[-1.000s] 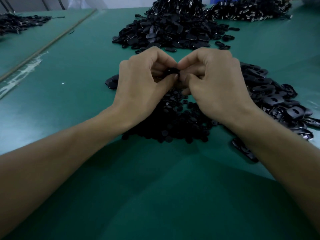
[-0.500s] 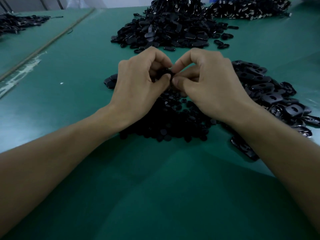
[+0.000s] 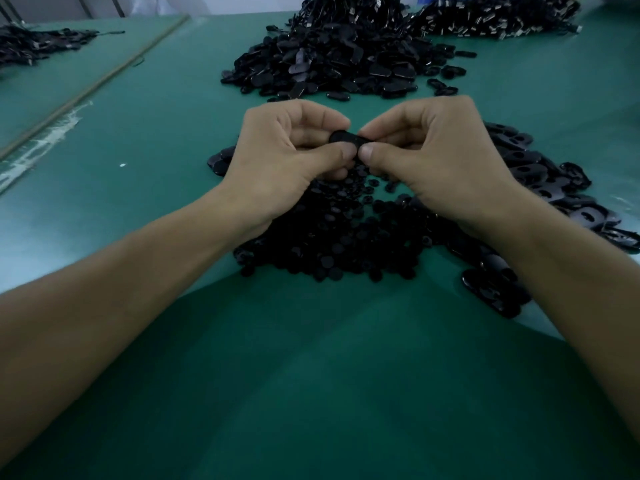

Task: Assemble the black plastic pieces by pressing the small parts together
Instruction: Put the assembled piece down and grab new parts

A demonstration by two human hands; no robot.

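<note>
Nearest you, the green tabletop (image 3: 311, 375) lies bare between your forearms. Just beyond it a heap of small round pieces (image 3: 332, 237) is spread under your wrists.

Above that heap, both hands meet on one oblong black piece (image 3: 346, 137). Your left grip (image 3: 287, 157) pinches its left end between thumb and forefinger, and your right grip (image 3: 433, 157) pinches the right end the same way. The thumb tips nearly touch just under it, and the other fingers are curled in. Whether a round part already sits in the piece is hidden by your fingers.

The piece looks light, stiff and glossy, so it will probably be slick. Hold it by the ends and narrow edges, and keep a thumb pad flat on the face where the small part must press in. A skewed push would likely pop it loose.

No bins or trays show; everything lies loose on the tabletop. To your right is a pile of flat slotted pieces (image 3: 540, 181). Farther off rises a large heap of oblong pieces (image 3: 332, 57), with another heap (image 3: 502, 15) behind it to the right and a smaller one (image 3: 34, 46) far left.
</note>
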